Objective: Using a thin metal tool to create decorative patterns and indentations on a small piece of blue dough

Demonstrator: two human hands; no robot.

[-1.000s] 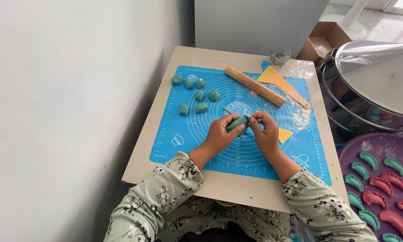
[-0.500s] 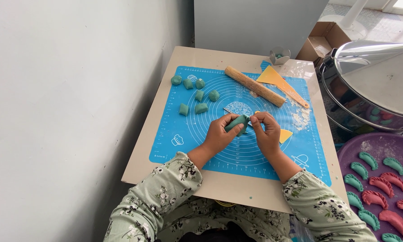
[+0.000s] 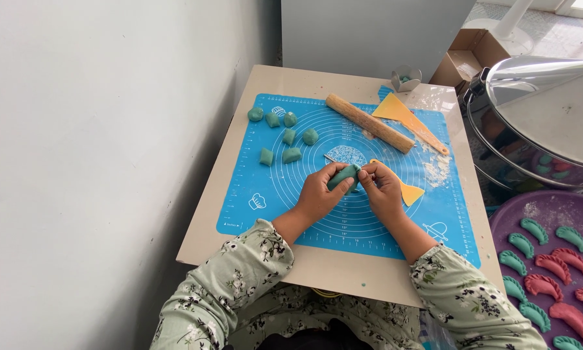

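Both hands grip one teal dumpling (image 3: 343, 176) just above the blue mat (image 3: 252, 188): left hand (image 3: 319, 194) cups it, fingers wrapped round; right hand (image 3: 381, 188) fingers pinch its edge (thumb & forefinger together). Dough lumps (image 3: 291, 155) lie upper left; rolling pin (image 3: 368, 122) behind.

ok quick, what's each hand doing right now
Left hand: closed around the green dough piece, holding it above the blue mat.
Right hand: fingers pinched on the same dough piece's edge.
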